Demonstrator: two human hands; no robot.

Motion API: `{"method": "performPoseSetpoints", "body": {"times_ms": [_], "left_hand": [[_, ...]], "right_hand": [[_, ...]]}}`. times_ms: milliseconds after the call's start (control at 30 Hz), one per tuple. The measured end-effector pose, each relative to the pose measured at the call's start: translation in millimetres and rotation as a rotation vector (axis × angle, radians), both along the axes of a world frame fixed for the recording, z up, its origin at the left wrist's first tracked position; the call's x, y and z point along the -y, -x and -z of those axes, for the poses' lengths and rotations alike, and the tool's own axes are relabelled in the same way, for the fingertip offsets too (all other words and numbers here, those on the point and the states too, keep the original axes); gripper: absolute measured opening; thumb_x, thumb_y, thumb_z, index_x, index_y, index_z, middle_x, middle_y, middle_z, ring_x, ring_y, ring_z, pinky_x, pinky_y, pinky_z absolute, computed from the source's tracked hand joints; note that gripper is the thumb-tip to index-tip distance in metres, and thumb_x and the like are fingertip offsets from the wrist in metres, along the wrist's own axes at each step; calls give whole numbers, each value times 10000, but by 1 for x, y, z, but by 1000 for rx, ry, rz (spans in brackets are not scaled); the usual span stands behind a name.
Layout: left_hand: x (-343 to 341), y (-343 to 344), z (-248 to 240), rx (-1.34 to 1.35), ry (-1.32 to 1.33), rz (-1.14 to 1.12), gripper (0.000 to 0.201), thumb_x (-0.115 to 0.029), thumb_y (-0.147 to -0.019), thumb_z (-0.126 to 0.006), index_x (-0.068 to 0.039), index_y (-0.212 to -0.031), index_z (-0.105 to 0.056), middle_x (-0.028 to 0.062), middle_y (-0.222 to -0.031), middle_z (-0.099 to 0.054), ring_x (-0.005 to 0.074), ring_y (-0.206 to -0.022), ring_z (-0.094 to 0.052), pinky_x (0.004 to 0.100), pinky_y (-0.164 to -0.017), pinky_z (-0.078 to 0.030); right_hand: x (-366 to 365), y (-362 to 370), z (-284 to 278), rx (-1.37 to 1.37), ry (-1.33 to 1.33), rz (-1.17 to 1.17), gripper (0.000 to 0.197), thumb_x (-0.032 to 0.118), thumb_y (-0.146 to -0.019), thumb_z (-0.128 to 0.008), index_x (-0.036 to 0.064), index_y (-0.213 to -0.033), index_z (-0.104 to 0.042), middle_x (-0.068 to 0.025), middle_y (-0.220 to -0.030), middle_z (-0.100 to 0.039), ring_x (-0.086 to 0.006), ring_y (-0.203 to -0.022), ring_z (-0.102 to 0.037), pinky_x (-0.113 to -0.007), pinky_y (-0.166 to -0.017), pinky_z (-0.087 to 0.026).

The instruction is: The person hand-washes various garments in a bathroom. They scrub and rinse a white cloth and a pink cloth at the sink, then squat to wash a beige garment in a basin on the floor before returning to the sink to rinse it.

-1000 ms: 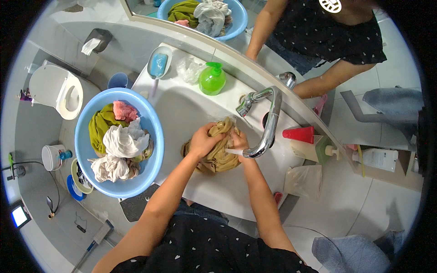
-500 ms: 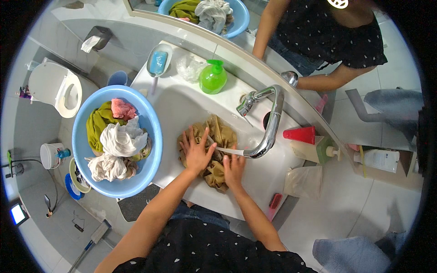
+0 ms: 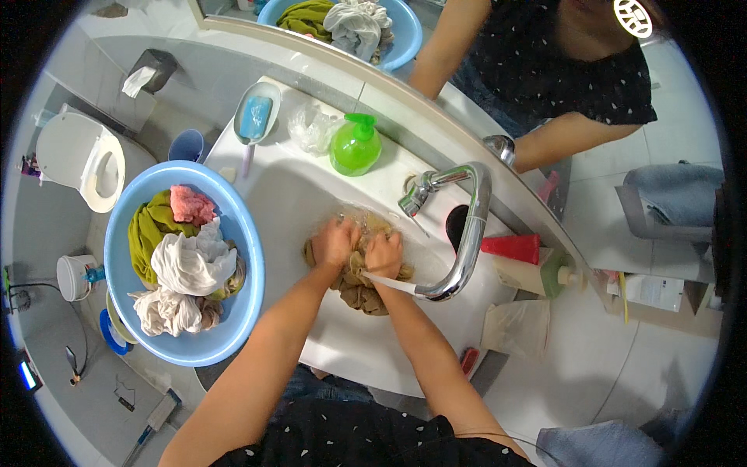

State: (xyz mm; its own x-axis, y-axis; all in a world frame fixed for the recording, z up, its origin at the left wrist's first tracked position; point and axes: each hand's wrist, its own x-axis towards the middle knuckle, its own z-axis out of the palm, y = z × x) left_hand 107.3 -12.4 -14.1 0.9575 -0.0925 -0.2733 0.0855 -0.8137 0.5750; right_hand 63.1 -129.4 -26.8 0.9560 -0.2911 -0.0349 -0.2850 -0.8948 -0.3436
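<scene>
A wet khaki garment (image 3: 362, 298) lies bunched in the white sink (image 3: 292, 183); what kind of garment it is cannot be made out. My left hand (image 3: 336, 241) presses into its far left side, with the fingers curled down into the fabric. Close beside it on the right, my right hand (image 3: 384, 253) is closed on the same cloth, fingertips hidden in the folds and water. From the chrome faucet (image 3: 476, 222) a stream of water runs leftward onto the garment, close to my right wrist.
Left of the sink, a blue basin (image 3: 253, 311) holds white, olive and pink laundry. Along the back rim are a soap dish with blue soap (image 3: 255, 117), a crumpled plastic bag (image 3: 311, 128) and a green pump bottle (image 3: 355, 148). A red tube (image 3: 511, 247) and red-backed brush (image 3: 468, 360) lie right.
Both hands have moved toward the far side of the sink, and their spread fingers have curled into the cloth. The garment is gathered more tightly. The whole view has shifted slightly.
</scene>
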Motion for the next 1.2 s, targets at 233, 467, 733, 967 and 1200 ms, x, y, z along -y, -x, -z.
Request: {"method": "performPoseSetpoints", "body": {"times_ms": [233, 467, 733, 967, 1200], "left_hand": [[-21, -11, -31, -128, 516, -618, 383, -369, -918, -414, -20, -952, -568, 194, -977, -583, 364, -914, -536, 409, -806, -413], [-39, 54, -103, 329, 226, -257, 324, -171, -840, -506, -90, -1150, -552, 189, -1242, -491, 348, -1188, -411, 419, -1012, -291], [-17, 24, -70, 94, 90, 25, 563, -436, -814, -575, -238, -1323, -438, 161, -1435, -282, 412, -1309, -220, 516, -1056, -207], [-24, 17, -34, -84, 16, -208, 900, -586, -681, -668, -178, -1398, -310, 184, -1414, -287, 410, -1272, -279, 462, -1041, -270], [-37, 31, -36, -416, 877, -350, 666, -542, -730, -656, -82, -1192, -517, 177, -1107, -575, 276, -1037, -541, 342, -915, -391]], "right_hand": [[53, 2, 11, 112, -819, 40, 334, 229, -832, -632, 20, -1082, -558, -117, -984, -578, -163, -755, -568, -294, -673, -455], [27, 15, -132, -158, -1575, 278, 419, 142, -801, -613, 57, -1201, -520, -56, -1070, -577, -151, -892, -563, -312, -717, -465], [16, 71, -77, -125, -187, -371, 490, 149, -735, -635, 59, -1202, -519, -142, -1015, -554, -294, -908, -565, -366, -741, -465], [51, 68, -3, -138, -1076, 801, 548, 402, -837, -625, 17, -1211, -514, -82, -1225, -498, -182, -1077, -494, -320, -862, -411], [15, 10, 5, 26, -1343, 280, 539, 398, -811, -652, 29, -1183, -524, -96, -1114, -577, -211, -1008, -537, -328, -875, -409]]}}
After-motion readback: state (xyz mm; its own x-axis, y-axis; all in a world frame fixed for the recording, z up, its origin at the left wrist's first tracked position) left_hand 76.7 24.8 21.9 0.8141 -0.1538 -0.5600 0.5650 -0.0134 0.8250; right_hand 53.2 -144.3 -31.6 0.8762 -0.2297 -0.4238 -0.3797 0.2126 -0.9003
